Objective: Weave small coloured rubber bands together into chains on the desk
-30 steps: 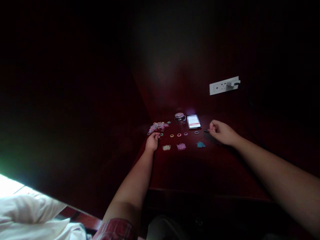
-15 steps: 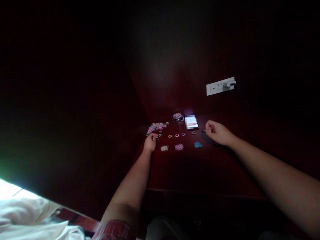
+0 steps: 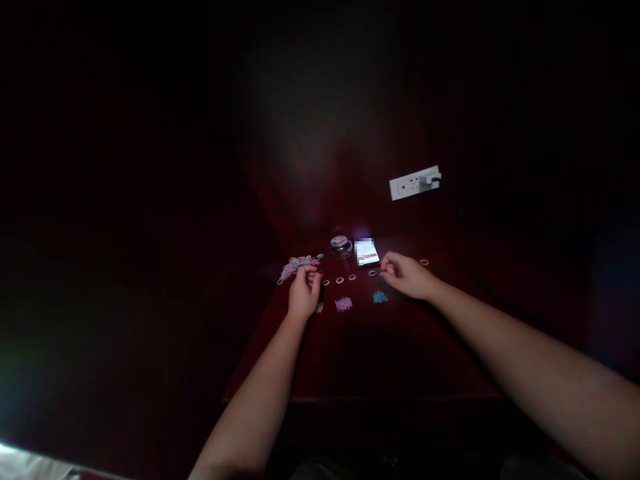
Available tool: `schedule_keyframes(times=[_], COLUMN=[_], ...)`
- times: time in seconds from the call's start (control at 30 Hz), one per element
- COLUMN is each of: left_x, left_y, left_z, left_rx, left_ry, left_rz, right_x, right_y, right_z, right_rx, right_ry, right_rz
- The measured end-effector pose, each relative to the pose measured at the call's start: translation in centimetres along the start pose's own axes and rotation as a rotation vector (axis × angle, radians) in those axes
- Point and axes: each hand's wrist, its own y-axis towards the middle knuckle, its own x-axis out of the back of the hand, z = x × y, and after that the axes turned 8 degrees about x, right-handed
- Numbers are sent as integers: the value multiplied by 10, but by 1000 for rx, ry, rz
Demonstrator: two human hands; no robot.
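Observation:
My left hand (image 3: 305, 293) is closed, its fingers curled together beside a mixed heap of small coloured elastic bands (image 3: 295, 267). It partly covers a pale pile of bands (image 3: 320, 308). Whatever its fingertips may hold is too small to make out. My right hand (image 3: 406, 275) is also closed, thumb against fingers, just right of a blue-grey band (image 3: 373, 273); its grip is unclear. Between the hands lie single yellow (image 3: 326, 283), pink (image 3: 340, 281) and purple (image 3: 352, 277) bands in a row. Nearer me are a pink-purple pile (image 3: 343, 304) and a teal pile (image 3: 380, 297).
A lit phone (image 3: 367, 253) and a clear round container (image 3: 341, 245) stand behind the row. One orange-red band (image 3: 424, 262) lies beyond my right wrist. A white socket panel (image 3: 415, 183) with a plug is on the back wall. The dark red table (image 3: 360, 363) ends in front.
The view has shifted, so the table things sit further left and slightly lower. My left hand has moved right over the pale pile; my right hand has come left toward the blue-grey band.

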Motion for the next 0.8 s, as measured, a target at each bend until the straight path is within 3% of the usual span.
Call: schedule_keyframes(times=[0.1,0.2,0.33,0.5,0.8], left_x=[-30,-53,-66,-63,-57], left_y=[-2,-2,-2,-5,-7], left_z=[-49,-76,-76,-68,-68], left_rx=[-90,-141,-106,-73,-167], left_ry=[-51,-133,-234,-280,-139], left_rz=[270,468,457,433,428], right_x=[-6,-8,-8,-9,-6], right_y=[-1,0,1,1,-1], right_z=[11,19,24,30,26], right_rx=[40,36,22,15,21], right_ry=[114,171,202,200,127], right_rz=[59,53,31,-11,27])
